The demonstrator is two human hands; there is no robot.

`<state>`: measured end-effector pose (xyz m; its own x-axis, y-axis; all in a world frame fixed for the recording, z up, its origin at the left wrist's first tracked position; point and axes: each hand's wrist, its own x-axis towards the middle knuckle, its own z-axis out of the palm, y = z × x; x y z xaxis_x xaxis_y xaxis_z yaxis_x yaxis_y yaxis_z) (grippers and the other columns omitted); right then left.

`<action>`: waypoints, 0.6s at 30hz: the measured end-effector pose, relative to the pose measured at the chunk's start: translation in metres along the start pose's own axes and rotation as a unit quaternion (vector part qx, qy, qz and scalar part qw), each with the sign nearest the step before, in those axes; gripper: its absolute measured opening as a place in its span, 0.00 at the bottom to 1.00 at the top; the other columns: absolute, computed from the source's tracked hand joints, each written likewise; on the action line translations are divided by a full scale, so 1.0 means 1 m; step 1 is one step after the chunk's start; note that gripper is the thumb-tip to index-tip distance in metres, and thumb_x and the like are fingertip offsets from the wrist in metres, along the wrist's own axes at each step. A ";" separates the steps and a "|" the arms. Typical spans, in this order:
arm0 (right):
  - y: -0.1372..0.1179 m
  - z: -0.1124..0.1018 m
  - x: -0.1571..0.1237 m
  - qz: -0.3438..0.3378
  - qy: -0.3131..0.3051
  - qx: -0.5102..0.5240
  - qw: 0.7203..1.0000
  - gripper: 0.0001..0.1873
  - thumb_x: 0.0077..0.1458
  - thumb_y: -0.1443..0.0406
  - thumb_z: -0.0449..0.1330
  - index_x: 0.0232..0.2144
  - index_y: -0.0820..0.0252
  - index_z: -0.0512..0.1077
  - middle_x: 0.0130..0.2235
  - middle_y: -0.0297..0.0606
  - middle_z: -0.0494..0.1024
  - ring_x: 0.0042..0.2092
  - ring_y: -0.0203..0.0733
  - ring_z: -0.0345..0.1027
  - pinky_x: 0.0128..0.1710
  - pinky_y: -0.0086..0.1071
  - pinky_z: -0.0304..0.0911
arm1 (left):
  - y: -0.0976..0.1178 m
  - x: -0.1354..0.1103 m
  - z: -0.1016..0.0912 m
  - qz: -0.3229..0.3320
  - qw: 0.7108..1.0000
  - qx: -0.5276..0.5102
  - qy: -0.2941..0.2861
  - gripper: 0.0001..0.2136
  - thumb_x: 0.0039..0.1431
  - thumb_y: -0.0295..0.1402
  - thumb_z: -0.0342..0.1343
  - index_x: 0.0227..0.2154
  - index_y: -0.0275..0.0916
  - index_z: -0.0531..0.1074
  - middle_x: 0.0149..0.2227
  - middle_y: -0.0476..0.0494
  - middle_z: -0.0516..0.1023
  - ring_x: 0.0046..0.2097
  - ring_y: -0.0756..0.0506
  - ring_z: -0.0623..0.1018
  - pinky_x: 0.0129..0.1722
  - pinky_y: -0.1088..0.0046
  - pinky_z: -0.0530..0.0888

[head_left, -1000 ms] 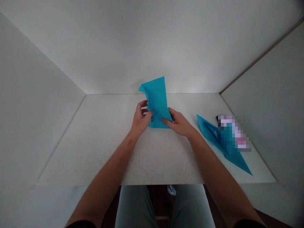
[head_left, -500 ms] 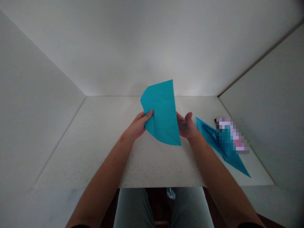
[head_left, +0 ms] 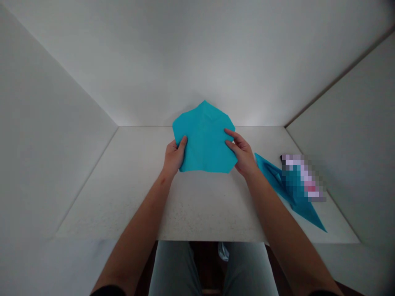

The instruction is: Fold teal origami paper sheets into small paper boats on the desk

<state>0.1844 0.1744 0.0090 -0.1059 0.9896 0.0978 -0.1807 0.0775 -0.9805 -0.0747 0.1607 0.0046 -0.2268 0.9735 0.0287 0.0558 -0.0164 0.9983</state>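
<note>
A turquoise sheet of origami paper (head_left: 205, 139) spreads wide between my hands, its outline many-sided with a point at the far end. Faint crease lines cross it. My left hand (head_left: 174, 156) grips its near left edge, thumb on top. My right hand (head_left: 242, 154) holds the right edge, with the fingers lying over the paper. Just right of that hand, a second folded piece of turquoise paper (head_left: 273, 174) lies on the white tabletop (head_left: 191, 209), partly covered by a pixelated blur.
The blurred object (head_left: 304, 176), pink, white and dark, cannot be identified and lies over the folded paper near the right edge. White walls (head_left: 55, 123) rise behind and on both sides of the table. My knees show below its near edge.
The paper has opened from a narrow folded shape into a broad many-sided sheet. My hands have spread it apart, and the right hand has returned onto its edge.
</note>
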 end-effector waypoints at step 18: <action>0.022 0.008 0.001 0.017 -0.167 -0.100 0.981 0.42 0.60 0.51 0.70 0.73 0.44 0.66 0.54 0.40 0.84 0.39 0.42 0.80 0.47 0.44 0.82 | 0.011 -0.088 -0.151 -0.073 0.936 0.314 0.141 0.22 0.68 0.50 0.48 0.37 0.38 0.79 0.36 0.38 0.82 0.40 0.37 0.79 0.41 0.62 0.76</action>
<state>0.1729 0.1763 -0.0110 -0.4297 0.8992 0.0821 0.0209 0.1008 -0.9947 -0.2013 0.0404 0.0208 -0.5197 0.8543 -0.0040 0.5443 0.3347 0.7692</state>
